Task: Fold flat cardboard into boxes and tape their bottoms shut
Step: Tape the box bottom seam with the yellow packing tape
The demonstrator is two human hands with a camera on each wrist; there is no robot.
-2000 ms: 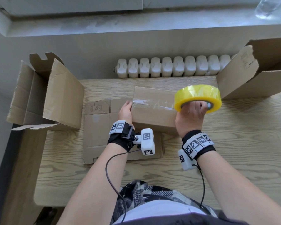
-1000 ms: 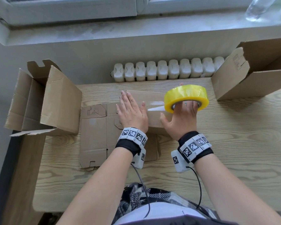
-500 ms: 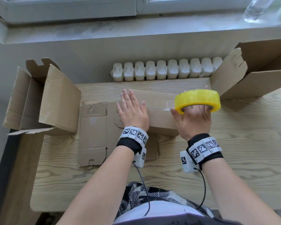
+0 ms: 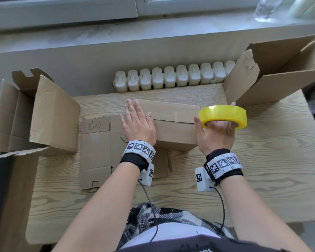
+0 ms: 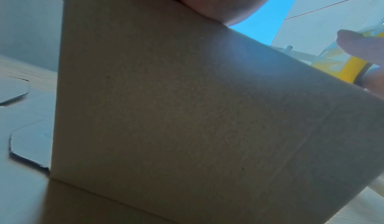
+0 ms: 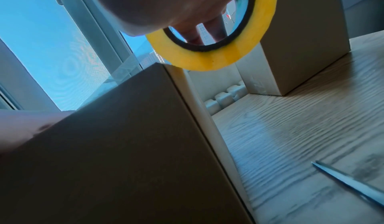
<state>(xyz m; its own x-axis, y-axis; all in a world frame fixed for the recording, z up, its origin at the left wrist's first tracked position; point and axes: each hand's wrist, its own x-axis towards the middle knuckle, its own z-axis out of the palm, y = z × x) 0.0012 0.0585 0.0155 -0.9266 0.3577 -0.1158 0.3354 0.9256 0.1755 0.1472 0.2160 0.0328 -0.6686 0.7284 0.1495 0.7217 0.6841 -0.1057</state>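
A brown cardboard box (image 4: 175, 131) stands upside down mid-table, its closed bottom flaps facing up. My left hand (image 4: 136, 122) lies flat on the left end of the box, fingers straight, pressing the flaps. My right hand (image 4: 215, 135) grips a yellow tape roll (image 4: 223, 115) just past the box's right end, fingers through the core (image 6: 199, 33). A clear strip of tape (image 6: 129, 69) runs from the roll (image 6: 218, 58) back to the box top. The left wrist view is filled by the box wall (image 5: 166, 112), with the roll (image 5: 343, 69) at its right edge.
Flat cardboard (image 4: 96, 150) lies under the box, sticking out to its left. One open box (image 4: 44, 115) stands at the table's left edge, another (image 4: 273, 70) at the back right. A radiator (image 4: 171, 77) runs behind the table. A thin pointed grey object (image 6: 349, 183) lies right of the box.
My left hand left the box's end and now lies flat on its top. My right hand carried the roll rightward along the seam to beyond the right end.
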